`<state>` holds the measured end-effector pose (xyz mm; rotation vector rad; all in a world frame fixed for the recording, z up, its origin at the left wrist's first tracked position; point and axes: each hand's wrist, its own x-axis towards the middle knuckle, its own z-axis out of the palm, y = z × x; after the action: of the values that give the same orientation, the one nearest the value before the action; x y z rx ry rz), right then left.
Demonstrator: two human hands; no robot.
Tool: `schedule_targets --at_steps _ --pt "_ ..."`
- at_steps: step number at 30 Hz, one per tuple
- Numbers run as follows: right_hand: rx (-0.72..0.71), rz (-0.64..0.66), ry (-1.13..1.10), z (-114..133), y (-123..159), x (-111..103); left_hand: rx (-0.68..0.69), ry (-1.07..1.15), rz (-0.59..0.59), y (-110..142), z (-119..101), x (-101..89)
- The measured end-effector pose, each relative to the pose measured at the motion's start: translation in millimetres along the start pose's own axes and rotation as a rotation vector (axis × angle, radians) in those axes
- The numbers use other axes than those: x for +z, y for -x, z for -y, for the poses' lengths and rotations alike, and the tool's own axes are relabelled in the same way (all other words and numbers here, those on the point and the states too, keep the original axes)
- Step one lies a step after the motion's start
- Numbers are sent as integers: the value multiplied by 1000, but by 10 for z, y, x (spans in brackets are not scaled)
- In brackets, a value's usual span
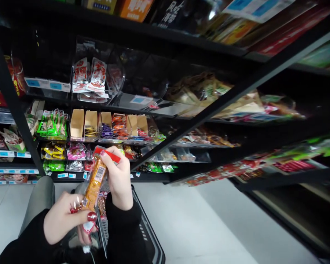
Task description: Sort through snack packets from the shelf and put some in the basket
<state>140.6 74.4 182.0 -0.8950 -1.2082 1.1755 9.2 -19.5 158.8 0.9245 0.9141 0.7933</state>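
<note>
Both hands hold a clear snack packet (pixel 92 187) with an orange-brown filling, a white barcode label and a red top end. My right hand (pixel 118 176) pinches its upper end, thumb on the front near the red part. At the lower end, my left hand (pixel 67 216) is closed on the packet with the thumb across it. A small red-and-white piece of wrapping (pixel 88 226) shows by the left fingers; I cannot tell whether it belongs to the same packet. Below my hands is a black shopping basket (pixel 151 234) with some packaged goods inside, partly hidden by my arms.
Black store shelves stand in front. White-and-red pouches (pixel 97 75) sit in a clear bin, above cardboard boxes (pixel 77 124) of small sachets and green packets (pixel 53 123). A dark shelf post (pixel 209 113) slants across the view. Pale floor tiles (pixel 192 216) lie below.
</note>
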Motion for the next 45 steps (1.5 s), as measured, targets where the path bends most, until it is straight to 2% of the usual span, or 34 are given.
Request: schedule_targets --at_steps 4,7,9,12,13,14,16,20,23,29,33,36,38,43,45 --pt "-22 -20 16 1 30 -25 -3 -76 -26 0 -1 19" --pt "-42 17 -5 -17 40 -84 50 -246 -39 -23 59 -21" --pt "-102 103 -39 -31 51 -163 246 -525 -159 -52 103 -103" --pt "-325 350 -119 -48 97 -324 806 -1084 -549 -102 90 -298" --pt "-391 421 -122 -54 122 -378 964 -1227 -644 -115 54 -370" --pt "-438 466 -100 -60 154 -425 1077 -1326 -692 -124 5 -439" --pt "-468 483 18 -76 234 -489 1219 -1402 -738 -129 -119 -547" --pt "-464 421 213 -130 446 -485 1398 -1336 -772 -143 -331 -620" --pt "-465 369 258 -180 615 -430 1463 -1250 -751 -199 -385 -605" --pt "-464 265 333 -213 821 -422 1489 -1144 -664 -337 -379 -560" --pt "-402 344 351 -146 893 -476 1474 -1101 -647 -364 -411 -514" --pt "-339 437 250 -118 949 -496 1481 -1081 -633 -369 -435 -497" --pt "-263 462 171 -145 975 -473 1479 -1080 -616 -376 -434 -497" --pt "148 231 87 -290 985 -281 1492 -1078 -608 -419 -378 -483" --pt "256 231 163 -325 982 -216 1492 -1071 -581 -444 -357 -457"
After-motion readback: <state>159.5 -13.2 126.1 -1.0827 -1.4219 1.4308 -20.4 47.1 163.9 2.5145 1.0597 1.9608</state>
